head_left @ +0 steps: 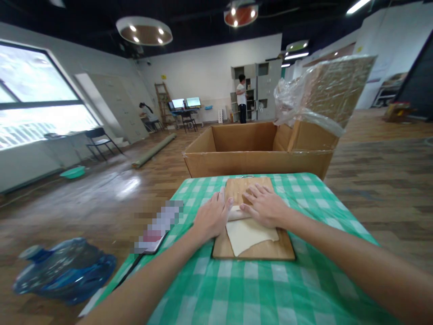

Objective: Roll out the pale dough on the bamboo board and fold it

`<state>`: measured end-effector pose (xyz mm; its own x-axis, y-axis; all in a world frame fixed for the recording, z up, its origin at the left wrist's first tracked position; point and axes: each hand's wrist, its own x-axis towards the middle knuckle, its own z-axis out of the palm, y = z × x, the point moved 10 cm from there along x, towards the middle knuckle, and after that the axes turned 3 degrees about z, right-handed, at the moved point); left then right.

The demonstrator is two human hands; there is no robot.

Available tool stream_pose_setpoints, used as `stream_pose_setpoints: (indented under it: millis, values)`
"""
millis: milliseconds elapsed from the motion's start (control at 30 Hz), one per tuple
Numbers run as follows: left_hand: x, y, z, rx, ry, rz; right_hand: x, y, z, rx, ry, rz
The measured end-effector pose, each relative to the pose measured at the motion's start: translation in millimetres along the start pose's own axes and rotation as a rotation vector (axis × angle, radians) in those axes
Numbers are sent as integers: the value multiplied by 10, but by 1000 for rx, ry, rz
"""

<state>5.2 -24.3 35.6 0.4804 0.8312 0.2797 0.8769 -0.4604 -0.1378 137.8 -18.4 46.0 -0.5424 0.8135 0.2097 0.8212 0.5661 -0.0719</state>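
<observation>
A flat sheet of pale dough (252,235) with an uneven front edge lies on a wooden cutting board (219,249). Across the sheet's far part rests a pale cylinder (237,213); I cannot tell whether it is a rolling pin or rolled-up dough. My left hand (214,214) lies over its left end, fingers stretched forward. On its right side, my right hand (265,205) lies flat with the fingers spread. The palms cover both ends of the cylinder, and the board shows beyond the fingers.
A green-and-white checked cloth (314,266) covers the table. At its left edge lies a blurred-out flat device (158,228) with a dark cable. A large water bottle (67,271) is at lower left. Beyond the table stands an open cardboard box (257,163). Two people are far back.
</observation>
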Motion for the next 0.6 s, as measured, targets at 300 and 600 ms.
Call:
stream_pose_setpoints:
  millis: [300, 600]
  values:
    - [455, -123, -4, 36, -64, 73, 325, 315, 65, -28, -18, 162]
    - [-261, 75, -100, 29, 25, -25, -274, -170, -29, 35, 27, 21]
